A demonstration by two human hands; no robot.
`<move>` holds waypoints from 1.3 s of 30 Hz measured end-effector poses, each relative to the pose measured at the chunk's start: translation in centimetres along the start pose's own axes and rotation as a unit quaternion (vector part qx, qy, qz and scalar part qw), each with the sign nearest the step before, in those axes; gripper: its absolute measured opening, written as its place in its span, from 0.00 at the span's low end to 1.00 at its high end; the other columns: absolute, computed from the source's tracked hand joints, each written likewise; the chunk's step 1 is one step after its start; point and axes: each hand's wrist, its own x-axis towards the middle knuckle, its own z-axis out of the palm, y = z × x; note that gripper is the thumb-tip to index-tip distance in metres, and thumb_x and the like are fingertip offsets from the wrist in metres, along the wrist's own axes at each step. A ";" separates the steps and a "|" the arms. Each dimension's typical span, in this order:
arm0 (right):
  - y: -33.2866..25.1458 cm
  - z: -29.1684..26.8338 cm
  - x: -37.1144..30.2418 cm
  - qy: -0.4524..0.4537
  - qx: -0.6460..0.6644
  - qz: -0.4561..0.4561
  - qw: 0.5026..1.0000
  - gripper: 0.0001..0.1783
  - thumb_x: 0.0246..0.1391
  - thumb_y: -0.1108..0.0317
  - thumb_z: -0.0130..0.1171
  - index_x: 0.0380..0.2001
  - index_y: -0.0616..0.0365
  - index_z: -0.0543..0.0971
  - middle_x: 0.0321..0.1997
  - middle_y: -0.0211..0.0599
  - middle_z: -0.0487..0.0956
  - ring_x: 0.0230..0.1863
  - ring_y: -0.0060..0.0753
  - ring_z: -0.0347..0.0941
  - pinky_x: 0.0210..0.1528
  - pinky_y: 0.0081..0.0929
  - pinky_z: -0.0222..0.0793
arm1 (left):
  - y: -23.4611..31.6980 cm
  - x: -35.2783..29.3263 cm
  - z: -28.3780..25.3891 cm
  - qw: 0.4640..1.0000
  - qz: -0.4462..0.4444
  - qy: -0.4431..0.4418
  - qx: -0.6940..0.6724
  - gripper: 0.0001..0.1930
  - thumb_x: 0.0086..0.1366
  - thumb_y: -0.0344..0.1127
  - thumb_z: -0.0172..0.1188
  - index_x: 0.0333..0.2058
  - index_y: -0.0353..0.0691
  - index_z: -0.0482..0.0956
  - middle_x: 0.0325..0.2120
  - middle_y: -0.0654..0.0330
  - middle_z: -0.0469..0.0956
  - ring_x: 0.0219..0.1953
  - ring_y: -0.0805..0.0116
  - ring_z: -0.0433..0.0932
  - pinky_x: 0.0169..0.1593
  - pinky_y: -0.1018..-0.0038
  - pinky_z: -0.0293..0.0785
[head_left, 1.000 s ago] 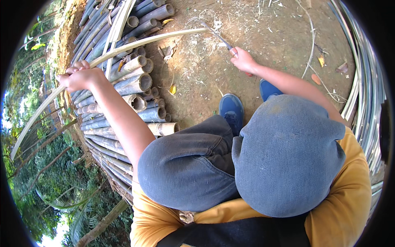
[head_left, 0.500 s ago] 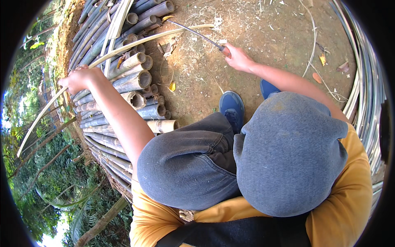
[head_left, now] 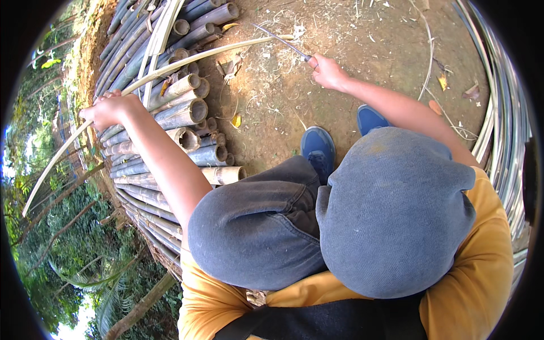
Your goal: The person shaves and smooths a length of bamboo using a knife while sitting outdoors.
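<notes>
My left hand (head_left: pixel 109 109), stretched out at the far left, is closed around a long pale bamboo strip (head_left: pixel 192 59). The strip bows across the bamboo poles to the ground; its other end droops beyond my fist. In my right hand (head_left: pixel 327 72), also closed, is a long thin-bladed knife (head_left: pixel 294 50). Its handle is mostly covered by my fingers. The blade points to the far left and crosses the strip near the strip's far end. I cannot tell whether blade and strip touch.
A pile of cut bamboo poles (head_left: pixel 190 112) lies along the left, with several pale strips (head_left: pixel 164 27) on top. Shavings and a yellow leaf (head_left: pixel 236 120) litter the dirt ground (head_left: pixel 362 51). Bundled long strips (head_left: pixel 501 136) curve along the right. Greenery drops away beyond the poles.
My right hand has shifted slightly right and nearer me, and the knife's tip has swung right. My left hand and the bamboo strip have hardly moved.
</notes>
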 end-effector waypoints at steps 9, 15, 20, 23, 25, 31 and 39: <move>3.7 0.8 0.0 0.011 0.008 0.043 0.999 0.11 0.57 0.73 0.51 0.43 0.61 0.69 0.28 0.46 0.77 0.27 0.38 0.77 0.30 0.41 0.73 | 0.9 -1.4 1.0 0.998 0.029 -0.059 -0.023 0.17 0.71 0.45 0.40 0.25 0.43 0.53 0.18 0.66 0.56 0.16 0.72 0.51 0.19 0.72 0.48; 2.5 -0.2 -1.1 0.010 0.028 0.030 0.999 0.10 0.55 0.72 0.53 0.40 0.62 0.69 0.28 0.51 0.79 0.31 0.49 0.79 0.36 0.45 0.73 | 0.8 -1.1 0.7 0.995 0.045 -0.080 -0.030 0.19 0.70 0.45 0.40 0.23 0.43 0.51 0.17 0.65 0.56 0.15 0.72 0.52 0.18 0.72 0.47; 2.8 1.6 -2.3 0.034 0.058 -0.017 0.998 0.12 0.52 0.71 0.54 0.41 0.59 0.69 0.30 0.51 0.79 0.33 0.52 0.79 0.38 0.45 0.73 | 0.5 -0.6 0.9 0.996 0.018 -0.084 -0.034 0.20 0.72 0.47 0.41 0.22 0.44 0.53 0.14 0.67 0.55 0.14 0.73 0.52 0.17 0.74 0.48; 4.1 0.6 -0.4 0.036 0.060 0.068 0.995 0.10 0.50 0.71 0.55 0.37 0.59 0.70 0.29 0.52 0.80 0.33 0.54 0.78 0.37 0.45 0.71 | 0.5 -1.0 0.8 0.994 0.018 -0.099 -0.039 0.19 0.71 0.46 0.40 0.23 0.44 0.52 0.15 0.66 0.54 0.14 0.72 0.51 0.17 0.72 0.45; 6.1 -0.1 1.0 0.054 0.041 0.040 0.997 0.05 0.50 0.71 0.54 0.31 0.57 0.71 0.24 0.45 0.77 0.25 0.45 0.76 0.30 0.40 0.71 | 0.2 -1.1 1.1 0.993 0.016 -0.108 -0.044 0.18 0.70 0.44 0.39 0.23 0.44 0.50 0.16 0.65 0.54 0.14 0.71 0.50 0.18 0.71 0.43; 4.0 -1.8 -1.0 -0.133 0.446 0.145 0.873 0.05 0.51 0.69 0.54 0.28 0.52 0.68 0.19 0.22 0.66 0.17 0.15 0.62 0.21 0.22 0.65 | 0.3 -0.5 0.3 0.993 0.014 -0.112 -0.046 0.17 0.70 0.43 0.39 0.23 0.45 0.49 0.16 0.66 0.55 0.14 0.72 0.50 0.17 0.71 0.43; 6.5 -1.4 0.1 -0.191 0.512 0.171 0.820 0.05 0.50 0.67 0.52 0.30 0.52 0.68 0.21 0.21 0.65 0.16 0.15 0.58 0.22 0.20 0.65 | 1.3 -1.4 0.3 0.993 0.010 -0.104 -0.049 0.21 0.71 0.46 0.39 0.18 0.46 0.53 0.12 0.68 0.54 0.12 0.74 0.51 0.16 0.75 0.46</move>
